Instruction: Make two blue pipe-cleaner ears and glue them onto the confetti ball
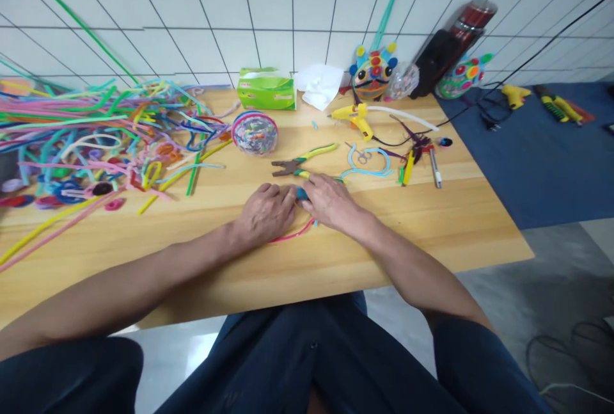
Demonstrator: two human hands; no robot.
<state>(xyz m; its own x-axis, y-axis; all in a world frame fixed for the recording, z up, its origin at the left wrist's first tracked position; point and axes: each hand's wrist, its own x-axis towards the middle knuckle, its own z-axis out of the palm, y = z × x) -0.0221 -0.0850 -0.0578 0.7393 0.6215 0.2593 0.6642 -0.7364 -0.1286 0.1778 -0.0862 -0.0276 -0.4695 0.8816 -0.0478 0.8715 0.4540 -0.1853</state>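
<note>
Close together above the wooden table, my left hand (270, 211) and my right hand (330, 199) meet with their fingers closed. Between the fingertips shows a small blue fuzzy piece (302, 193), mostly covered, so its shape is unclear. A red pipe cleaner (297, 233) curves out from beneath my left hand, and a short light-blue bit (315, 223) lies by my right palm. Just beyond the hands rest pliers (286, 167) with yellow-green handles; my right hand overlaps one handle.
Many coloured pipe cleaners (96, 113) crowd the left side. A decorated ball (255, 134), a green tissue box (267, 89), a yellow glue gun (354, 119) and a colourful animal-face figure (374, 71) line the back. Scissors (363, 156), a light-blue loop (387, 161) and a pen (435, 168) lie right.
</note>
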